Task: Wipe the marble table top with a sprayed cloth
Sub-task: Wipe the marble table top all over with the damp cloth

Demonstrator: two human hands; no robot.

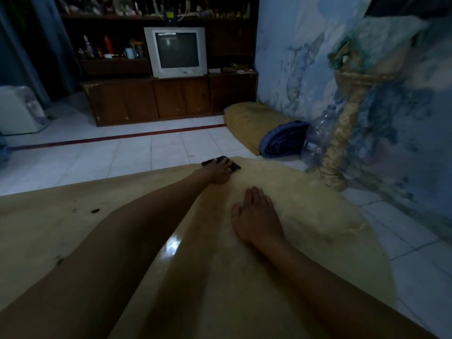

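The dark cloth (221, 162) lies at the far edge of the marble table top (305, 216), under the left hand (220, 171), whose fingers press it flat. The right hand (256, 216) rests open on the stone, nearer. One more push outward could send the cloth over the edge onto the tiled floor (122, 152).

Cloth (221, 162) at worktop (305, 196) far edge under left hand (220, 171), right hand (256, 216) flat on worktop nearer and to its right, television (177, 51) on cabinet (156, 99) beyond, pillow (254, 123) on floor (122, 152) right.
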